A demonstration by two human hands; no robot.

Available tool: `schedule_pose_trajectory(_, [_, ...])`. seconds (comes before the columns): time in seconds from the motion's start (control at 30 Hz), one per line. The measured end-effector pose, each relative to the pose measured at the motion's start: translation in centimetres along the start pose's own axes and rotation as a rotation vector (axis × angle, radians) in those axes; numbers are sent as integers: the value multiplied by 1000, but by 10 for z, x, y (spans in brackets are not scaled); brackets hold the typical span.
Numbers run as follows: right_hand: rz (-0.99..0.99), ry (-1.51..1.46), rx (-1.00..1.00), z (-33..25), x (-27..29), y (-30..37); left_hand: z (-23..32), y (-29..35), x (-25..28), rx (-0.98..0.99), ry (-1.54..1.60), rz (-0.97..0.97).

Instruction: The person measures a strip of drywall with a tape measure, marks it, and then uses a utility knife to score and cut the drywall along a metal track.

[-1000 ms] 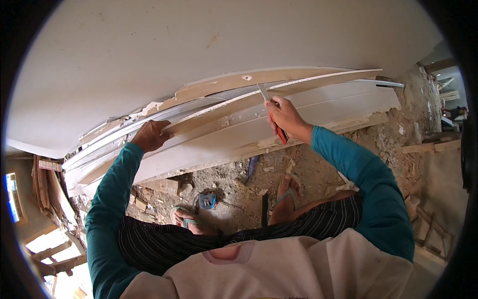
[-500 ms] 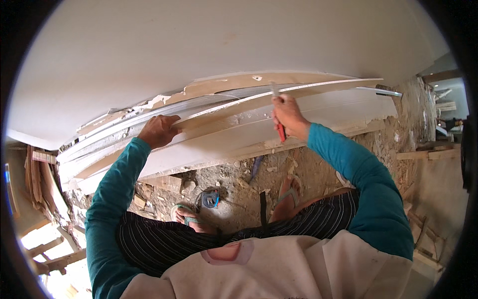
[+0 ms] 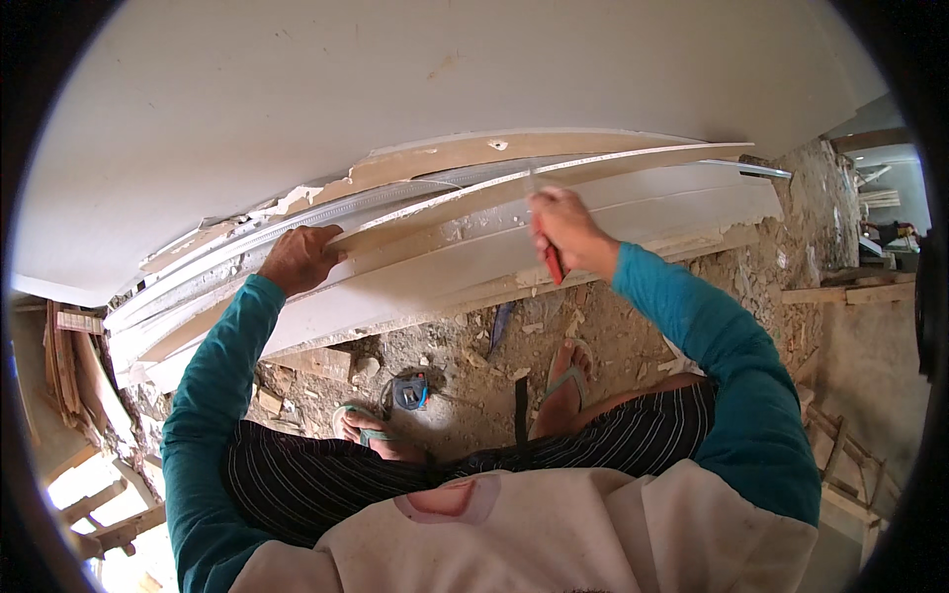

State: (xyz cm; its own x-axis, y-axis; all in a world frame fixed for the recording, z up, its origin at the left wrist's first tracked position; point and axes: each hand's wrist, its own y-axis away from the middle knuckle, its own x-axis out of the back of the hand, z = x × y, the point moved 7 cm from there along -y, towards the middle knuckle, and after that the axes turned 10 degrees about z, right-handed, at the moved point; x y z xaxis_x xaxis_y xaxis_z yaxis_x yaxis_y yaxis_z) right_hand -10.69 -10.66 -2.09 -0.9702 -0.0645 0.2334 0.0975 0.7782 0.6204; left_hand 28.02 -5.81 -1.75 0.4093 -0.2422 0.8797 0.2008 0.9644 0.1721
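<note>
My right hand (image 3: 571, 229) is wrapped round the red handle of a utility knife (image 3: 553, 263). Its blade, blurred by motion, points up at the white broken edge of a long plasterboard strip (image 3: 633, 164). Brown paper faces me on this strip, which leans tilted over other boards. Further left, my left hand (image 3: 300, 259) grips the strip's edge near its left part, fingers curled over it. Below lies a wide white plasterboard sheet (image 3: 633, 216) with ragged edges. Behind the strip run pale grey metal profiles (image 3: 346, 204).
A large pale board (image 3: 474, 69) fills the far side. Between my feet, a tape measure (image 3: 408, 392) sits on rubble-strewn ground, with a dark blue object (image 3: 502, 324) nearby. Wooden planks (image 3: 61, 361) stand at left; timber (image 3: 848, 295) lies at right.
My right hand and the knife have shifted slightly left along the strip. The view has moved a little, and the left hand keeps its hold.
</note>
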Motion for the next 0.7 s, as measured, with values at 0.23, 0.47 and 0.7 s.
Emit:
schedule_pose_trajectory(0.23, [-60,-30,35,-11,-23,7,0,1,0,-28,-25,31])
schedule_pose_trajectory(0.47, [-328,187,87,-6,-44,21,2,2,1,-39,-2,39])
schedule_pose_trajectory(0.7, [-326,209,2,-4,-45,14,5,3,0,-44,-38,-10])
